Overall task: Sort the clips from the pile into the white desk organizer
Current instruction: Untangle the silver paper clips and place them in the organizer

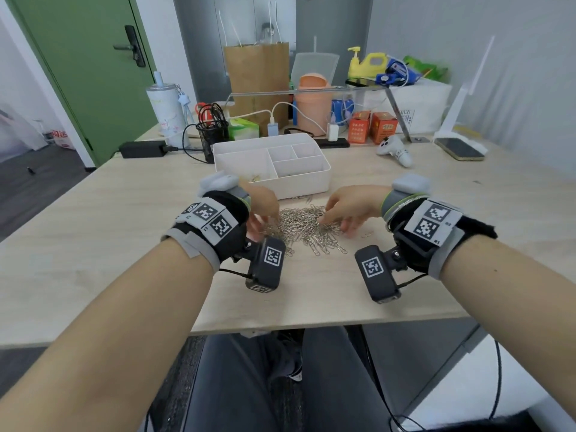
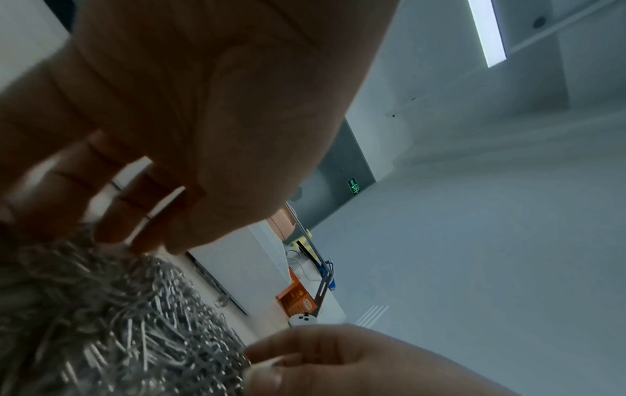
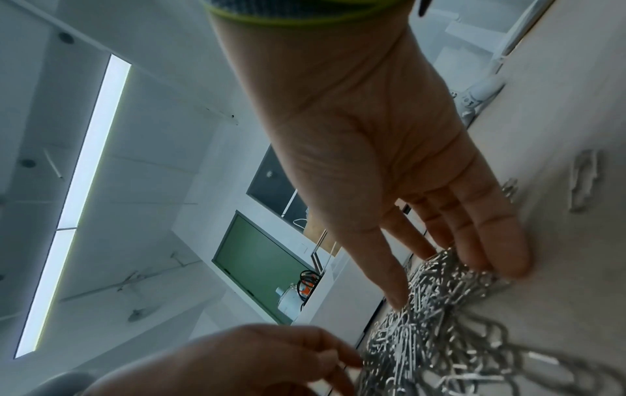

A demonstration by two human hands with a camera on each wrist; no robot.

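Both hands lie loose and outstretched, grasping nothing: the left hand [image 1: 263, 207] and right hand [image 1: 350, 207] touch the clip pile [image 1: 307, 227] from either side. The white desk organizer [image 1: 274, 163] sits just beyond, bare table [image 1: 124, 219] around.

Both hands reach forward, palms down.
The left hand [image 1: 261, 204] and right hand [image 1: 352, 207] face each other, fingers extended downward, loosely spread.
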